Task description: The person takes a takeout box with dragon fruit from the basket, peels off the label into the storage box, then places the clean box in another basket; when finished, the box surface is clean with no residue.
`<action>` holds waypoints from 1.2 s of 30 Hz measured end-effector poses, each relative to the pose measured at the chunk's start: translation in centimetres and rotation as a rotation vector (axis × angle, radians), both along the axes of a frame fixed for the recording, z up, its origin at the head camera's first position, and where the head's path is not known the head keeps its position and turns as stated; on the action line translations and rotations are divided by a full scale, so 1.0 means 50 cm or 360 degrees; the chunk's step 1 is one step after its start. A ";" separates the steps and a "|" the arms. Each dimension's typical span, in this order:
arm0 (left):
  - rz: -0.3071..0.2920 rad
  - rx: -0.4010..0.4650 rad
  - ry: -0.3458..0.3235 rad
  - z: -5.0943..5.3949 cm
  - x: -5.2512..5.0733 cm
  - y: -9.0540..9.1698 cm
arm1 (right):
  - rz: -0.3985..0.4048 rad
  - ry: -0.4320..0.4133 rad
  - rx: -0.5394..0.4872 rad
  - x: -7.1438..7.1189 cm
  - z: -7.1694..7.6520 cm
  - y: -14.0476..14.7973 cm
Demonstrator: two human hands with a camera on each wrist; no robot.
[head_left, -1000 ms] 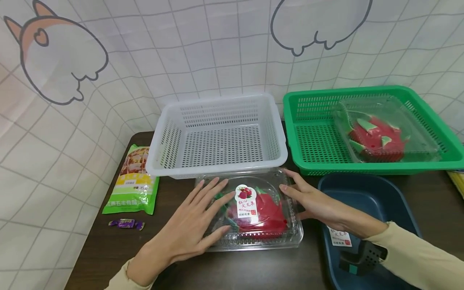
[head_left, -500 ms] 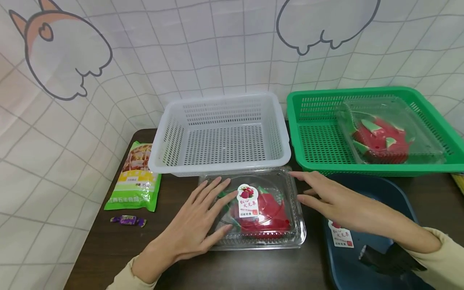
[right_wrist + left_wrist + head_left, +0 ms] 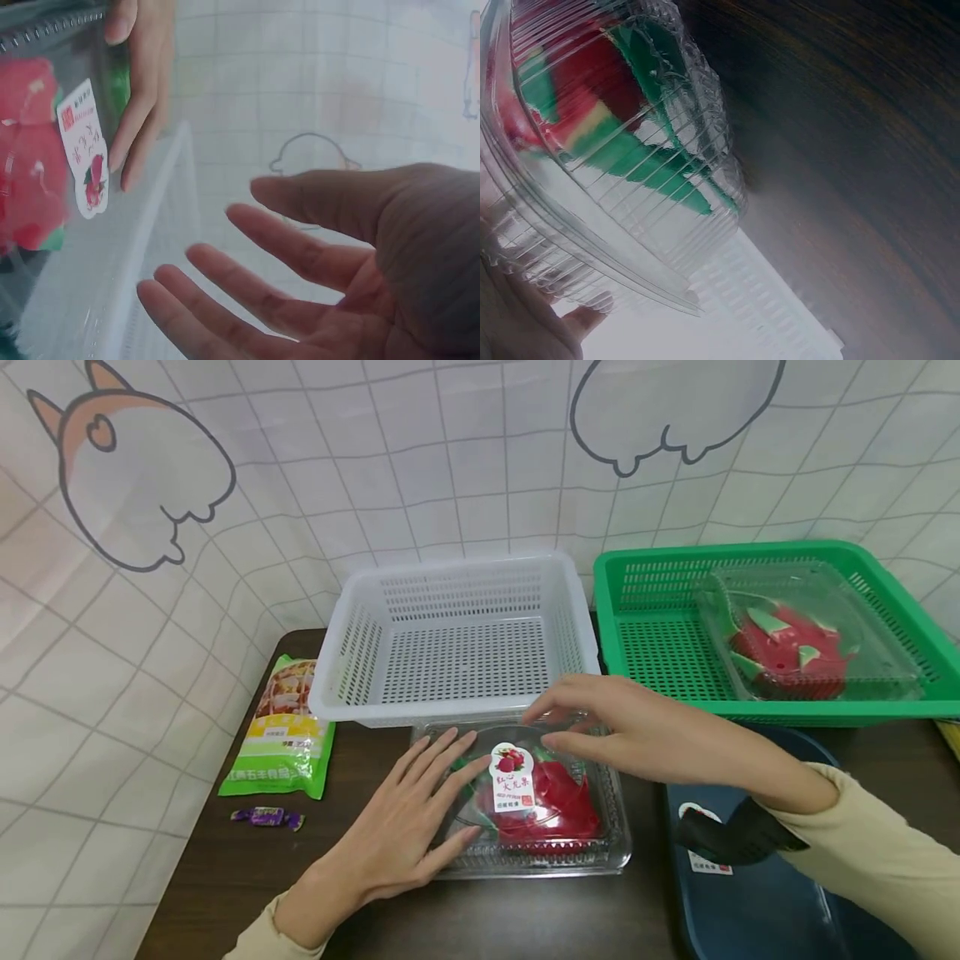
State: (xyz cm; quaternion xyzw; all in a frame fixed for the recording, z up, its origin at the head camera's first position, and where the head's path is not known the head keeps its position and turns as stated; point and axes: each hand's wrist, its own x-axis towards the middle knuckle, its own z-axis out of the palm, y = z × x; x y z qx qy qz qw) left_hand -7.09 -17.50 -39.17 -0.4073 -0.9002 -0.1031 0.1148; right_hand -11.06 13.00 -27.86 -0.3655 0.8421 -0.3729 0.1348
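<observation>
A clear plastic clamshell box (image 3: 611, 827) with a red dragon fruit (image 3: 555, 806) inside stands on the dark table, in front of the white basket. On its lid is a white dragon fruit label (image 3: 512, 777). My left hand (image 3: 397, 814) rests with spread fingers on the lid's left side. Above the box's back right corner hovers my right hand (image 3: 622, 727), holding nothing. The right wrist view shows its fingers (image 3: 247, 292) loosely bent and apart from the box. Through the box's ribbed wall, the left wrist view shows green leaf tips (image 3: 630, 154).
Behind the box is the white basket (image 3: 457, 710). A green basket (image 3: 667, 703) at right holds another clamshell box (image 3: 795, 643) with a dragon fruit. A blue tray (image 3: 772, 902) with a label (image 3: 705, 864) lies front right. At left are a snack bag (image 3: 285, 731) and a purple candy (image 3: 267, 817).
My right hand has let go of the box's right edge, drawn back, then moved left over its back right corner. My left hand has stayed on the lid.
</observation>
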 end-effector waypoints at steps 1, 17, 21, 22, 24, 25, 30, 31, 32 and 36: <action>0.0000 -0.0001 0.0006 0.000 0.000 -0.001 | 0.0023 -0.0025 0.0014 -0.007 0.002 -0.011; -0.0004 0.0010 0.0047 -0.002 0.002 0.000 | 0.0303 -0.0153 0.0197 -0.070 -0.036 -0.088; -0.0011 0.0020 0.0057 -0.003 0.003 0.000 | 0.0277 -0.0150 0.0216 -0.068 -0.040 -0.094; -0.0012 0.0022 0.0062 -0.004 0.003 0.000 | 0.0269 -0.0153 0.0220 -0.068 -0.041 -0.095; -0.0012 0.0020 0.0076 -0.004 0.001 -0.001 | 0.0260 -0.0167 0.0215 -0.068 -0.042 -0.098; -0.0012 0.0020 0.0082 -0.004 0.000 -0.001 | 0.0253 -0.0172 0.0211 -0.067 -0.042 -0.098; -0.0008 0.0020 0.0081 -0.006 -0.001 -0.002 | 0.0226 -0.0203 0.0197 -0.064 -0.043 -0.099; -0.0010 0.0025 0.0084 -0.007 -0.001 -0.002 | 0.0219 -0.0213 0.0197 -0.063 -0.043 -0.099; -0.0012 0.0030 0.0085 -0.008 -0.001 -0.003 | 0.0210 -0.0226 0.0197 -0.063 -0.043 -0.100; -0.0023 0.0051 0.0106 -0.010 -0.004 -0.002 | 0.0182 -0.0206 0.0204 -0.062 -0.044 -0.104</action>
